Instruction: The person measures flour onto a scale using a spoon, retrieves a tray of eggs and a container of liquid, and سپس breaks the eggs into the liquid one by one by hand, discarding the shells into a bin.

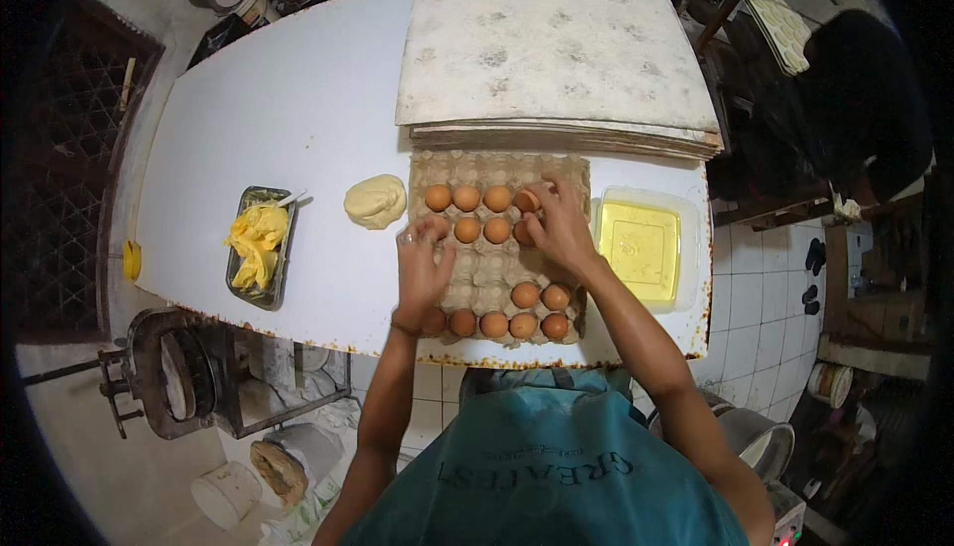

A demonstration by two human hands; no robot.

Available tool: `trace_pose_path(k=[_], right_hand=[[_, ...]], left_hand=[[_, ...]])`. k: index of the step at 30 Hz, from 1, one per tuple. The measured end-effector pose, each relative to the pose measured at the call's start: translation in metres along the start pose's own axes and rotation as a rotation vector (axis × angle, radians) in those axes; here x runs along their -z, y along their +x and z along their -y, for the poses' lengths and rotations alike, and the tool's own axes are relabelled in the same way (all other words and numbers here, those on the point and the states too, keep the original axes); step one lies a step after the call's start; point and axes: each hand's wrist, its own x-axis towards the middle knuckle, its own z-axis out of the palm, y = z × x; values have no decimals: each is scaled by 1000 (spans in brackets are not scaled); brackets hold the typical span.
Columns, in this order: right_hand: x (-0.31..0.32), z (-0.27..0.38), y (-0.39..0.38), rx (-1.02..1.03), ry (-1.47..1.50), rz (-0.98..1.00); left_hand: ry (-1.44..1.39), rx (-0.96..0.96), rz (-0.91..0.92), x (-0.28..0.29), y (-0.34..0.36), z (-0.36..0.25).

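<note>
Seen from above, a person in a teal apron (547, 457) leans over a white table (298, 109). Nearest the table's front edge lies a grey cardboard egg tray (492, 273), holding brown eggs along its near row and far rows. The left hand (422, 268) rests on the tray's left side, fingers curled down over an egg; how firmly it grips cannot be told. The right hand (558, 228) reaches to the tray's far right, fingers closed around a brown egg (528, 199). Right of the tray sits a clear tub of yellow liquid (641, 246). To the left lie a dough lump (376, 200) and a metal tin of butter (258, 243). Beyond the tray, flat boards (556, 49) are stacked.
</note>
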Motion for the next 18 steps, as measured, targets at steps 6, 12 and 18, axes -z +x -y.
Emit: trace_pose_path(k=[6,12,18], right_hand=[[-26,11,34,160,-190,195],[-59,44,75,104,-295,562],[-64,30,93,30,-223,667]], left_hand=[[19,-23,66,-4,54,42],[37,-55,216,-12,74,51],[2,-20,240,-11,77,51]])
